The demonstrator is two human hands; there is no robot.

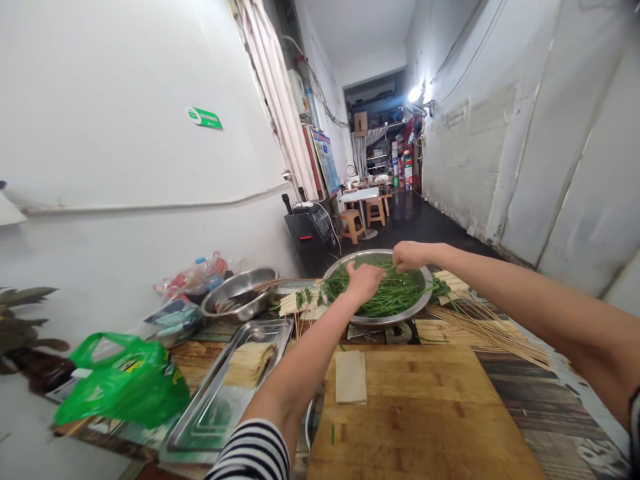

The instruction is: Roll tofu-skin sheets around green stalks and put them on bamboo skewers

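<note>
A round steel bowl (345, 321) full of long green chives (387, 300) stands beyond the cutting board. My left hand (367, 283) reaches over the near left of the greens, thumb raised and fingers stretched toward them, apart. Over the bowl's far right side, my right hand (413, 255) is closed with bent fingers pinching at the chives; its fingertips are partly hidden. A small stack of pale beige sheets, like tofu skin (351, 377), lies on the wooden cutting board (420, 413) in front.
To the left is a steel tray (210, 417) with more folded sheets (250, 363). A second steel bowl (240, 293) and a green plastic bag (125, 380) stand farther left. Bamboo skewers (500, 333) lie on the right. Filled rolls (300, 303) flank the bowl.
</note>
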